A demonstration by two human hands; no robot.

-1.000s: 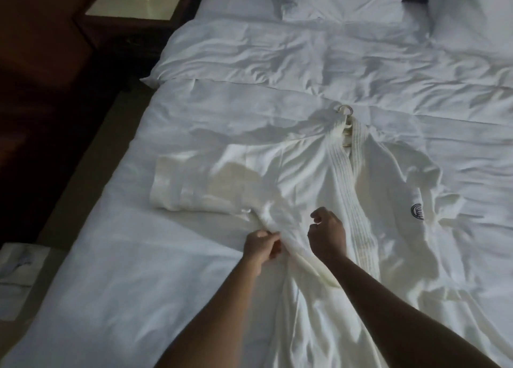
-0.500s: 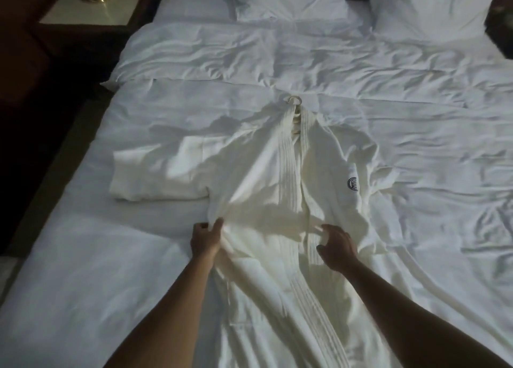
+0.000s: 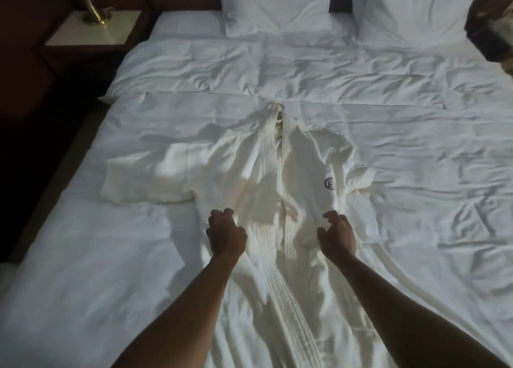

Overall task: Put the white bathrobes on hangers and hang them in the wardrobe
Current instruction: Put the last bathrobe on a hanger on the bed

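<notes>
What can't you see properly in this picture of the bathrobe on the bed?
- Hanger: head view; only its ring and neck show, the bathrobe covers the rest.
- Bathrobe hem: cut off by the bottom edge.
- Lamp: cut off by the top edge.
- Fingertips of the left hand and right hand: curled into the cloth.
- Wardrobe: not in view.

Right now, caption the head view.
Both hands, left hand and right hand, grip a white bathrobe on the bed.

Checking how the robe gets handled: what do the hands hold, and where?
Both hold the white bathrobe lying on the bed: the left hand grips its left front panel, the right hand pinches the right panel below the logo.
</notes>
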